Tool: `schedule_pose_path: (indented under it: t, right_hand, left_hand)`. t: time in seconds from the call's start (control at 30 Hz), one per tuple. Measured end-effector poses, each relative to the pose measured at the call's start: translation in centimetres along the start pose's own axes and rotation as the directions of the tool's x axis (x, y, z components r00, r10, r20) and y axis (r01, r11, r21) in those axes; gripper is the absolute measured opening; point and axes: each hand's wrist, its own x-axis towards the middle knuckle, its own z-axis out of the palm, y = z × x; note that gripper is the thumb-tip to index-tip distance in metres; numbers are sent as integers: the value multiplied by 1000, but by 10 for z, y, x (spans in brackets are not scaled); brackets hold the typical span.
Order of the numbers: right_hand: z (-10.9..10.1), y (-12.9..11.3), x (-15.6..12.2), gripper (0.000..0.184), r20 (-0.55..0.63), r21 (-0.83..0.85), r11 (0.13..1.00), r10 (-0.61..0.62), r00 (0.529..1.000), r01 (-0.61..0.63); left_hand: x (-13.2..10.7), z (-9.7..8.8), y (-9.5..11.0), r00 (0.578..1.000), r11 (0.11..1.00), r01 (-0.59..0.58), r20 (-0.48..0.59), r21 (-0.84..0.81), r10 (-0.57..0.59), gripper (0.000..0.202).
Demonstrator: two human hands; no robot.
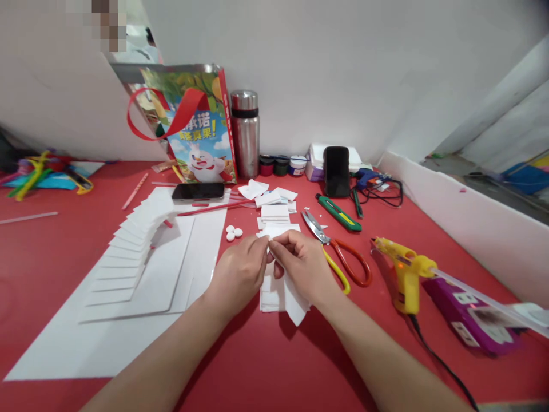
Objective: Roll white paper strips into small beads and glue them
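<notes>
My left hand [240, 276] and my right hand [302, 264] meet over the middle of the red table [266, 366]. Both pinch a small white paper piece [269, 245] between thumb and fingertips. Under my hands lie more white paper pieces [283, 300], partly hidden by my right hand. Beyond my fingers sits a stack of small white cards [275, 213]. Scissors with red and yellow handles [338, 257] lie just right of my right hand.
A large white sheet with a fanned row of folded cards [128, 252] lies at left. A yellow glue gun [405, 274], a purple power strip [467, 315], a green cutter [338, 213], two phones, a steel flask [245, 133], paint pots and a gift bag [193, 126] ring the work area.
</notes>
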Motion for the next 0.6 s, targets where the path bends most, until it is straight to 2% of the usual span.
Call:
schedule_pose_path:
  t: [0.07, 0.13, 0.23, 0.3, 0.37, 0.47, 0.53, 0.6]
  right_hand:
    - [-2, -1, -1, 20, -1, -3, 1000, -23, 1000, 23]
    - [-5, -2, -1, 18, 16, 0, 999, -49, 999, 49]
    - [-10, -3, 0, 17, 68, -22, 995, -94, 993, 96]
    - [-13, -3, 0, 17, 99, -64, 989, -127, 987, 133]
    - [-14, -3, 0, 17, 113, -114, 980, -151, 982, 164]
    - [-14, -7, -1, 17, 104, -88, 987, -124, 987, 133]
    - [-14, -10, -1, 20, 104, 35, 999, -39, 994, 35]
    - [-14, -11, 1, 23, 142, 223, 968, 87, 986, -118]
  left_hand:
    - [1, -1, 1, 1000, 999, -18, -5, -31, 18, 23]
    - [2, -4, 2, 999, 980, 33, -24, -194, -39, 23]
    - [5, -8, 2, 983, 857, 170, 17, -487, -185, 21]
    - [5, -9, 1, 972, 780, 220, 62, -585, -227, 21]
    - [5, -9, 0, 972, 767, 220, 72, -602, -222, 22]
    - [4, -8, 0, 987, 854, 142, 10, -500, -158, 23]
    - [3, -7, 2, 993, 912, 79, -49, -403, -107, 23]
    - [2, -7, 3, 990, 932, 78, -79, -355, -113, 22]
